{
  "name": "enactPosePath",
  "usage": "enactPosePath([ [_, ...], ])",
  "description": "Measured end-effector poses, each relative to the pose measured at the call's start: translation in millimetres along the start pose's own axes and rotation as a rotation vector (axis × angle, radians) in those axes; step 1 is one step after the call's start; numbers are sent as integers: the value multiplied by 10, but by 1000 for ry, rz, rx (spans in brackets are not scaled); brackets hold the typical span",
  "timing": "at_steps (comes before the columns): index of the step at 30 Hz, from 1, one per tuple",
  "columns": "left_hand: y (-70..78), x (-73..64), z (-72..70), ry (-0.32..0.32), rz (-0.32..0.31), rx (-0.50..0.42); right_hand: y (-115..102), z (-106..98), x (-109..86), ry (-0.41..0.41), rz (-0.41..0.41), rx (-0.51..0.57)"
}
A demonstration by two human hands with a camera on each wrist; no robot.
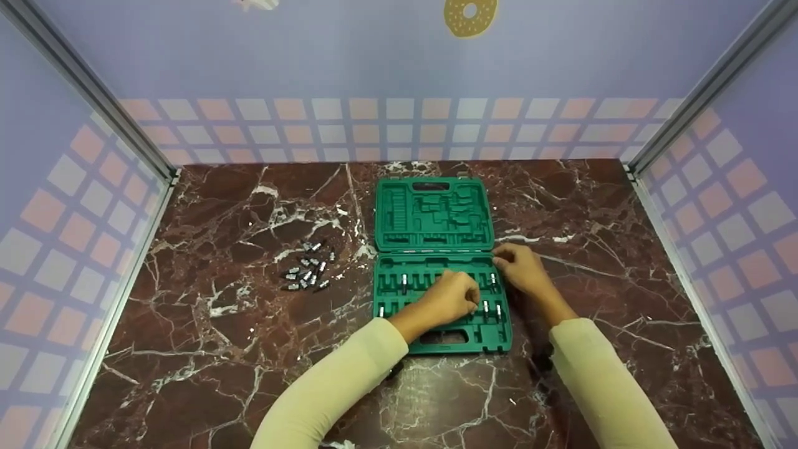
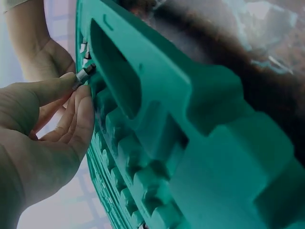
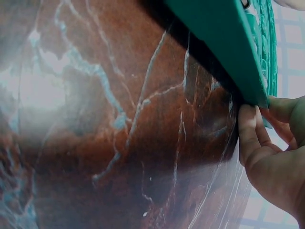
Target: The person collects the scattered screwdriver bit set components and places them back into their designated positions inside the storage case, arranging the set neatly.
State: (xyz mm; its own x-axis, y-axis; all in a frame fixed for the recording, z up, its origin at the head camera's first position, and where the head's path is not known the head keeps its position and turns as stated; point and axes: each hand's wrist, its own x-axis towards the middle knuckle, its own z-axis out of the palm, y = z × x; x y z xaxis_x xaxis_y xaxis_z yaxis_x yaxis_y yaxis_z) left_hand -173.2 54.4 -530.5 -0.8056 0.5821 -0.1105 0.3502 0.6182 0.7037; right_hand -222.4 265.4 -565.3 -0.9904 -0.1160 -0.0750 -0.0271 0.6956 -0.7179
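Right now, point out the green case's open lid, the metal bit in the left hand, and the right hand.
Open lid [image 1: 434, 214]: head view, middle of its moulded inner face.
Metal bit [image 2: 83, 76]: left wrist view, on its shiny body.
Right hand [image 1: 523, 269]: head view, on the back of the hand.

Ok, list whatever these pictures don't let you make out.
- Slots of the green case beneath the left hand: covered by that hand and forearm in the head view.
- Gripped end of the metal bit: hidden by fingertips in the left wrist view.
- Markings on the loose bits: too small in the head view.
- Rest of the right hand: cut off by the right wrist view's right edge.
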Motion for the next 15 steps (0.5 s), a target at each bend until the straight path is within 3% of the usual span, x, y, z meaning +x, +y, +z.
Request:
enactPosePath([
  [15, 5, 60, 42, 18, -28, 144, 14, 2, 3, -6, 8, 3],
])
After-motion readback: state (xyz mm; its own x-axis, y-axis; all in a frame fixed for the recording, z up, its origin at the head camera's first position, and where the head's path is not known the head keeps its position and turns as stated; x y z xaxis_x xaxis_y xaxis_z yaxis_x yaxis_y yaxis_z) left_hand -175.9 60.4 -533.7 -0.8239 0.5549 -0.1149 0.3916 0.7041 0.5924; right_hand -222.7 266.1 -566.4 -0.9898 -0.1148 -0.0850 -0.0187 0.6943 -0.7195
